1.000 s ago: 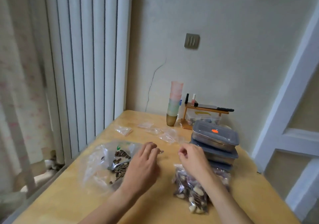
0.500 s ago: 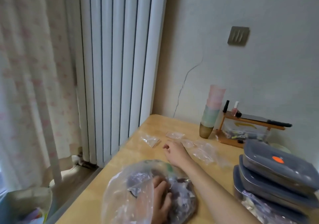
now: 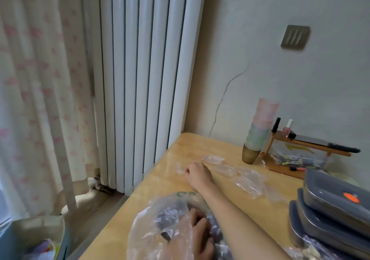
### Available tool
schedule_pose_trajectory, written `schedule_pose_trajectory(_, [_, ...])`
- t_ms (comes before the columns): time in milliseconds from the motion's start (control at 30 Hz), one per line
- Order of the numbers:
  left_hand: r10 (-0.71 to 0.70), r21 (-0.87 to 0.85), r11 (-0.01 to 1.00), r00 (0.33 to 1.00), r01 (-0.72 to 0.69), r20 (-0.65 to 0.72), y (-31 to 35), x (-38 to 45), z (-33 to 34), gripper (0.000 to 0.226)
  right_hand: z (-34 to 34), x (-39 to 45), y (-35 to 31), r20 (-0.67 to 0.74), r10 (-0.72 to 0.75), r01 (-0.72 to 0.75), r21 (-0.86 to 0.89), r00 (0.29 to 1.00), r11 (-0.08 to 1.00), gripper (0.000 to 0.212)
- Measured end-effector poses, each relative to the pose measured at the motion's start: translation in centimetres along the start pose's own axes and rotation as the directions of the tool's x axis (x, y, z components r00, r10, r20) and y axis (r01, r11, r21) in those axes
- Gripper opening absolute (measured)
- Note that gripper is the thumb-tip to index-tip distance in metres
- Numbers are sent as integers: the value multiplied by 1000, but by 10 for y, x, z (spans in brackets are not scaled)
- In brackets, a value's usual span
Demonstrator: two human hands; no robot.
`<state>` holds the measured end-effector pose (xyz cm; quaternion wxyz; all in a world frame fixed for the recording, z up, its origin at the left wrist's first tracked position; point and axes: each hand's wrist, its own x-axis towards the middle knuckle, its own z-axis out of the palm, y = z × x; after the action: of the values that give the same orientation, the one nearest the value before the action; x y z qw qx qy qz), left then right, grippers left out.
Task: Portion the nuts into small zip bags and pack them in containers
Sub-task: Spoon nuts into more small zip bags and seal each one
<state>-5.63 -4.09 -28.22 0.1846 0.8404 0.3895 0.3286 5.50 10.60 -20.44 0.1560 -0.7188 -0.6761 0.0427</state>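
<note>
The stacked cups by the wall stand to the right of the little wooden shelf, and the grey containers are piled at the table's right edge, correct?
Not quite. The head view shows the stacked cups standing to the left of the little wooden shelf, not the right. The grey containers are indeed piled at the right edge of the table.
</note>
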Motion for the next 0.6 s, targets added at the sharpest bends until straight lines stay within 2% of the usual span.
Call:
schedule_pose_trajectory(67, [-40,-88,996,990,28,-138,7,-4,-3,17,-6,-8,1,-9,34,-34,46,999,998,27])
schedule_pose_trajectory(100, [-49,-148,989,988,27,-144,11,-5,-6,19,-12,-13,2,-31,56,-53,107,998,993,28])
schedule_pose_trajectory(133, [-31,-128,992,981,6,-193,12,-5,-5,21,-16,-18,4,-53,78,-68,171,996,983,29])
schedule_pose_trajectory(267, [-35,-185,983,965,-14,-261,17,-7,-19,23,-41,-53,13,-103,121,-60,465,987,883,26])
schedule_pose_trajectory(367, [-68,-215,977,957,6,-282,28,-10,-29,29,-59,-88,22,-95,97,-30,541,991,841,34])
schedule_pose_trajectory(500, [-183,-323,945,897,47,-403,41,-18,-39,39,-86,-135,29,-9,89,-67,583,996,810,33])
schedule_pose_trajectory(567, [-129,-283,959,896,4,-424,42,-20,-40,65,-98,-157,29,107,42,-96,567,993,818,33])
schedule_pose_trajectory(600, [-93,-277,961,917,-20,-389,41,-20,-40,81,-103,-167,28,169,8,-104,562,986,821,30])
